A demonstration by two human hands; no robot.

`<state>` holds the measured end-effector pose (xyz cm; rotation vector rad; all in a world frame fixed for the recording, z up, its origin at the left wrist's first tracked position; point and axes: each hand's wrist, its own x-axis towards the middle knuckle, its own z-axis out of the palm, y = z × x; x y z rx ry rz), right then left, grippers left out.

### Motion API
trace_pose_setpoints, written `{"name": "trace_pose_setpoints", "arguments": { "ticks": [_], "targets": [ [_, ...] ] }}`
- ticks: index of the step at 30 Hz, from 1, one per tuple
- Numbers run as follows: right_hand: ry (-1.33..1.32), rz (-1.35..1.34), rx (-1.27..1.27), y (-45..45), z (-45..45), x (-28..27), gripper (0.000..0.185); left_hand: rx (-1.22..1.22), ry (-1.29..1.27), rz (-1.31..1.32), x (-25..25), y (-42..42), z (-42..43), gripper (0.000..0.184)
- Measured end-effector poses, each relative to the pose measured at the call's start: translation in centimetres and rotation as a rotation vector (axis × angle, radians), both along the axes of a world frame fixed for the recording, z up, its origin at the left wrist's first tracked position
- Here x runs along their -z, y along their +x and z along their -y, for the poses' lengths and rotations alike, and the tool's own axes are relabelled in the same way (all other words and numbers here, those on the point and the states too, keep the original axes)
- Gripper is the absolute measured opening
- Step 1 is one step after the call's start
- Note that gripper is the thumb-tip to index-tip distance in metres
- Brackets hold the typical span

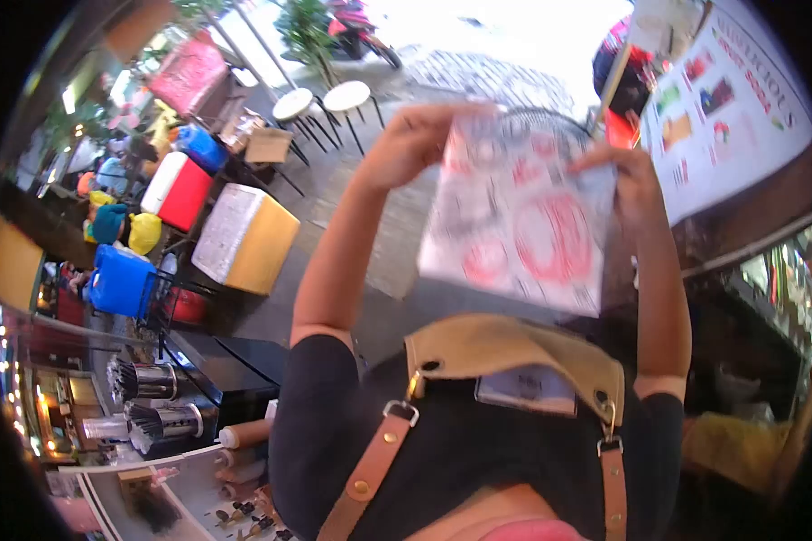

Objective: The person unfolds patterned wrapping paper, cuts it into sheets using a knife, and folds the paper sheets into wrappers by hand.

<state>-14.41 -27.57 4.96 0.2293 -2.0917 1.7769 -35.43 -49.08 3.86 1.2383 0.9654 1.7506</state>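
Note:
A white paper sheet or flat bag (487, 216) with red and dark print is raised in front of my chest. Its upper left edge is pinched in my left hand (415, 142), whose thumb and fingertips are partly hidden. On the opposite side my right hand (630, 176) grips the upper right edge, one finger lying across the printed face. Behind the top of the paper shows a dark curved mesh rim (550, 115). I wear a tan apron (514, 347) with leather straps over a dark shirt.
Two white round stools (347, 94) stand ahead. To the left are a foam box (235, 234), a red cooler with a white lid (179, 189) and a blue container (122, 281). Metal canisters (144, 379) stand lower left. A menu poster (722, 108) hangs at the right.

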Motion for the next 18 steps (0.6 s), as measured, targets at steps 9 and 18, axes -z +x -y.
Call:
{"name": "trace_pose_setpoints", "arguments": {
  "ticks": [9, 18],
  "targets": [
    [0.133, 0.004, 0.220, 1.2, -1.3, 1.7, 0.041, -0.208, -0.190, 0.195, 3.0, 3.6, -2.5, 0.024],
    [-0.262, 0.110, 0.196, 3.1, -1.8, 3.9, 0.037, -0.065, -0.245, -0.074, 4.3, 4.5, -6.2, 0.027]
  ]
}}
